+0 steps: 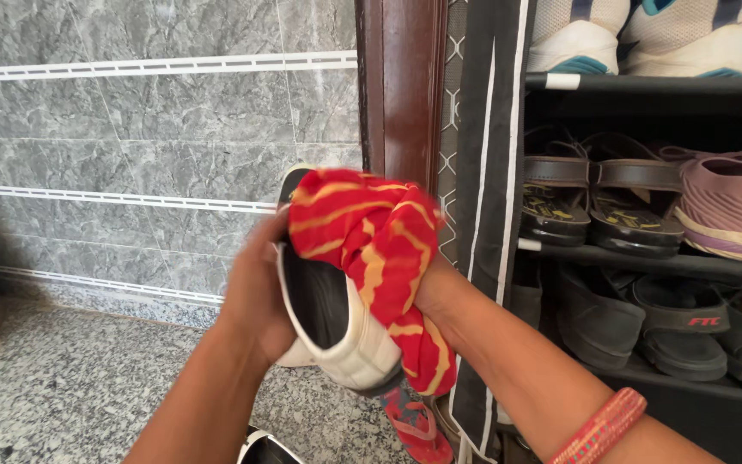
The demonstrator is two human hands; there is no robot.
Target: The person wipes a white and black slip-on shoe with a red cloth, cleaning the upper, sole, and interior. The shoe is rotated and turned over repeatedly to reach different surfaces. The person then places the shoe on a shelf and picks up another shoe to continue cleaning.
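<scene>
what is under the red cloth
The red cloth lies over the white shoe, which the left hand holds. The right hand is wrapped in the cloth, so its fingers and the shoe's front are hidden.

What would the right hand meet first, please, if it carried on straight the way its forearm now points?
Probably the white shoe: the right hand, wrapped in a red-and-yellow cloth, already presses against it. Depth is unclear.

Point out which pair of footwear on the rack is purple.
The purple shoe at the right end of the middle shelf. The brown sandals beside it, the black sandals below and the white sneakers above differ in colour.
</scene>
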